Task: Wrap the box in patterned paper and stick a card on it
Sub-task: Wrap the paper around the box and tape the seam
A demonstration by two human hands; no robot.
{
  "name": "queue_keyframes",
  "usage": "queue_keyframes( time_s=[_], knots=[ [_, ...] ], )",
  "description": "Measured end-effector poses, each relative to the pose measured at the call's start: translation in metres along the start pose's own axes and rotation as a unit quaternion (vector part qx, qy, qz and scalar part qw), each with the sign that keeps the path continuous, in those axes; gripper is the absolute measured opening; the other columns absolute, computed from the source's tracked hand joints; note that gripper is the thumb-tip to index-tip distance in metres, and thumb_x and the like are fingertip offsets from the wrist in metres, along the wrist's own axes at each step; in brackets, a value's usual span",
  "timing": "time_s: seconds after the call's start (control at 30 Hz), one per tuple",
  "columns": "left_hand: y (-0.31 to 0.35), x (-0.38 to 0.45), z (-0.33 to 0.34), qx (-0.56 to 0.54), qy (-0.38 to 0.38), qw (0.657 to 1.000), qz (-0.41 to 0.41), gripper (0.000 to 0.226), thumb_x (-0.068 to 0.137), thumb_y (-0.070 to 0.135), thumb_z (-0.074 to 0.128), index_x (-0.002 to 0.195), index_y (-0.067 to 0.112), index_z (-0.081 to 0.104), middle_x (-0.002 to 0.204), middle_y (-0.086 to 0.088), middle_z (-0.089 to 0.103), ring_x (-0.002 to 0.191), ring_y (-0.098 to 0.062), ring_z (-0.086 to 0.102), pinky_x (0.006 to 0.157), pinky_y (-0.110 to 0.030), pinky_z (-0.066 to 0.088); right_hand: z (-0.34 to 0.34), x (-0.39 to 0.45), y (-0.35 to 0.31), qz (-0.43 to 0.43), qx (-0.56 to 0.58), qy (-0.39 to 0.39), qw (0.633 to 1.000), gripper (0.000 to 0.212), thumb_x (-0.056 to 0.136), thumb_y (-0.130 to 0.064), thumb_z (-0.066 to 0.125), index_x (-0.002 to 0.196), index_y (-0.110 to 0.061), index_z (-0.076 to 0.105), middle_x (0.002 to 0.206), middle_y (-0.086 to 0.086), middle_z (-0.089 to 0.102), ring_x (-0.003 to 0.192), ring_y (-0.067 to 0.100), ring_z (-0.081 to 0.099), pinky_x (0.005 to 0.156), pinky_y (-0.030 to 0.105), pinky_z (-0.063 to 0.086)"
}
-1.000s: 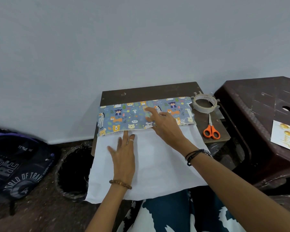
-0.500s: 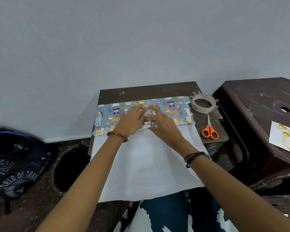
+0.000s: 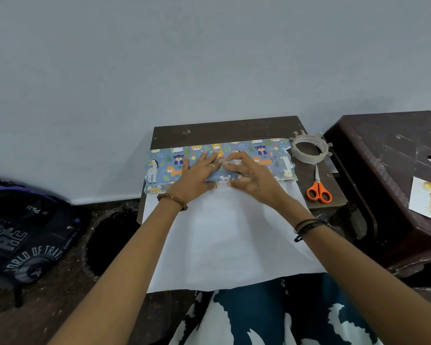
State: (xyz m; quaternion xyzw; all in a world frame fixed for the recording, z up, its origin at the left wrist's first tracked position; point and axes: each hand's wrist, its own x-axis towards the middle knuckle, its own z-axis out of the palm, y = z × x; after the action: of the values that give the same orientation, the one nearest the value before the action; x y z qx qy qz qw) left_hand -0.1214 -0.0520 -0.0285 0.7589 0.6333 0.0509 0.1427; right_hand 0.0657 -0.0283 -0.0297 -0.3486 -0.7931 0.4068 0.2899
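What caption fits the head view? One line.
Both hands press the patterned paper flat, tape and scissors alongside.

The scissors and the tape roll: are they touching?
Cannot tell. In the head view the scissors' blade tips reach right up to the near rim of the tape roll, with no clear gap, but contact isn't plain either.

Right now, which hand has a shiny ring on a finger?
The left hand, the one with the brown bead bracelet. The right hand shows no ring and has dark bands on its wrist.
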Motion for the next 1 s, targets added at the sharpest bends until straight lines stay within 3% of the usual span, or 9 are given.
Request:
queue_keyframes(
  time_s=[0.1,0.17,0.23,0.3,0.43,0.6,0.8,0.87,1.0],
  knots=[
    [0.002,0.001,0.002,0.013,0.010,1.000,-0.004,0.070,0.093,0.018,0.053,0.148,0.022,0.009,0.157,0.002,0.002,0.144,-0.019,-0.004,0.110,-0.052,-0.008,-0.001,0.002,0.005,0.027,0.047,0.019,0.998,0.020,0.081,-0.006,0.070,0.099,-0.009,0.062,0.111,-0.004,0.064,0.107,0.002,0.058,0.091,0.021,0.046],
    [0.003,0.001,0.002,0.017,0.011,1.000,-0.005,0.071,0.093,0.018,0.053,0.148,0.023,0.008,0.157,0.002,0.002,0.144,-0.019,-0.004,0.110,-0.052,-0.008,-0.004,0.003,0.005,0.055,0.054,0.003,0.997,0.017,0.078,-0.008,0.072,0.094,-0.009,0.065,0.119,-0.010,0.059,0.114,0.002,0.054,0.100,0.025,0.041],
    [0.003,0.001,0.001,0.013,0.011,1.000,-0.008,0.072,0.093,0.017,0.054,0.148,0.023,0.008,0.157,0.002,0.002,0.144,-0.019,-0.004,0.111,-0.052,-0.007,-0.007,0.004,0.005,0.073,0.052,-0.011,0.996,0.015,0.076,-0.010,0.075,0.088,-0.011,0.067,0.122,-0.014,0.054,0.113,-0.006,0.049,0.099,0.012,0.035],
    [0.003,0.001,0.001,0.009,0.010,1.000,-0.010,0.072,0.092,0.017,0.054,0.148,0.023,0.008,0.157,0.002,0.002,0.144,-0.019,-0.004,0.111,-0.051,-0.007,-0.008,0.004,0.004,0.072,0.047,-0.011,0.996,0.014,0.074,-0.010,0.077,0.080,-0.015,0.065,0.122,-0.010,0.056,0.110,-0.006,0.050,0.087,-0.001,0.034],
    [0.004,0.001,0.000,0.006,0.011,1.000,-0.010,0.072,0.092,0.017,0.054,0.148,0.024,0.009,0.157,0.002,0.003,0.144,-0.019,-0.004,0.111,-0.051,-0.007,-0.003,0.004,0.006,0.056,0.020,0.010,0.998,0.015,0.075,-0.009,0.076,0.074,-0.017,0.063,0.122,-0.001,0.060,0.106,-0.001,0.052,0.082,-0.004,0.033],
    [0.003,0.001,0.001,-0.007,0.014,1.000,-0.010,0.073,0.091,0.017,0.056,0.148,0.023,0.010,0.157,0.002,0.004,0.144,-0.019,-0.003,0.111,-0.050,-0.008,0.005,0.002,0.012,-0.006,-0.101,0.018,0.995,0.009,0.078,-0.015,0.074,0.079,-0.015,0.065,0.129,0.001,0.057,0.109,0.003,0.049,0.084,-0.002,0.031],
    [0.004,0.001,0.001,-0.007,0.012,1.000,-0.013,0.074,0.091,0.017,0.057,0.148,0.023,0.010,0.157,0.002,0.004,0.144,-0.019,-0.002,0.111,-0.050,-0.008,0.017,-0.002,0.019,-0.088,-0.227,0.051,0.969,0.010,0.079,-0.016,0.074,0.082,-0.008,0.068,0.125,0.006,0.058,0.116,0.022,0.053,0.091,0.022,0.036],
    [0.004,0.001,0.001,-0.007,0.013,1.000,-0.013,0.073,0.091,0.017,0.056,0.148,0.023,0.011,0.157,0.001,0.005,0.144,-0.019,-0.002,0.111,-0.050,-0.008,0.021,-0.002,0.023,-0.120,-0.261,0.077,0.955,0.010,0.078,-0.015,0.074,0.080,-0.008,0.067,0.120,0.008,0.061,0.112,0.026,0.055,0.092,0.027,0.038],
    [0.005,0.000,0.000,-0.001,0.016,1.000,-0.011,0.072,0.092,0.017,0.055,0.148,0.022,0.011,0.157,0.002,0.005,0.144,-0.019,-0.002,0.111,-0.051,-0.008,0.028,0.001,0.026,-0.196,-0.336,0.156,0.908,0.013,0.083,-0.017,0.063,0.074,-0.008,0.063,0.108,0.009,0.065,0.101,0.022,0.056,0.091,0.025,0.036]
  ],
)
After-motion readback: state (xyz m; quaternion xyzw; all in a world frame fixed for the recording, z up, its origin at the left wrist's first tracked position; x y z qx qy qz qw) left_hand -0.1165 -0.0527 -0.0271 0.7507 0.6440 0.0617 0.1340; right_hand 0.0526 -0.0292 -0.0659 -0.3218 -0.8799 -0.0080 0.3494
